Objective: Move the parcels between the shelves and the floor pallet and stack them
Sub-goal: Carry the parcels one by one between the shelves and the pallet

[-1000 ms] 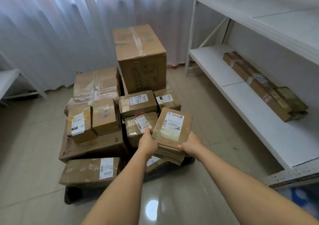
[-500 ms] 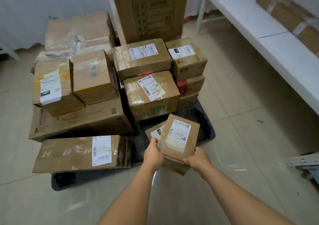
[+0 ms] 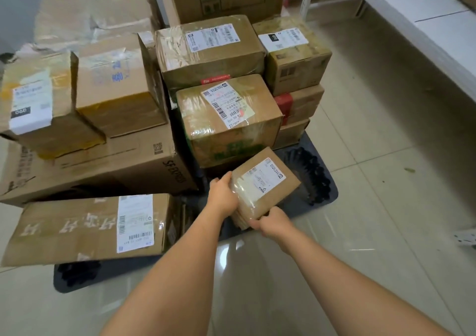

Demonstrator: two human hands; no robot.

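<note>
Flat brown parcel (image 3: 265, 186) (white label, glossy tape) gripped by left hand (image 3: 222, 194) and right hand (image 3: 273, 222) over dark pallet (image 3: 327, 191).

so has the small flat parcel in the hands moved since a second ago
Yes. The small flat parcel, held by both hands, has come down from level with the pile's top to the dark floor pallet, below the green-printed box.

light: soft, even, fairly bright | glare: white patch on floor tiles (image 3: 229, 252) at 6 o'clock | blur: mild overall | edges: wide-angle bending
</note>
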